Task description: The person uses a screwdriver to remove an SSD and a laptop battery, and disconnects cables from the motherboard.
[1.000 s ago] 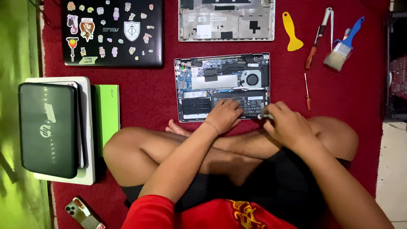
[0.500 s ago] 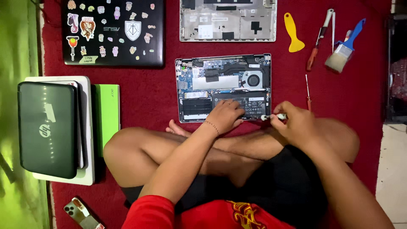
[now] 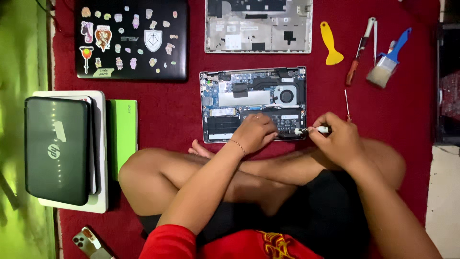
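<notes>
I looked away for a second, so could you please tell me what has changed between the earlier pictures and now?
The right hand has drawn slightly right and back, off the lower right corner of the opened laptop, so the white-handled screwdriver it grips now shows, tip at the laptop's edge. The left hand stays flat on the battery area. The tools and the other laptops lie as before.

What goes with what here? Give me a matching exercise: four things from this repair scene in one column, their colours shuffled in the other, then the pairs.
Things:
1. scraper
2. brush handle
3. stickered laptop
4. mat

Colours:
A. red
B. black
C. yellow
D. blue

Pairs: 1-C, 2-D, 3-B, 4-A
</notes>
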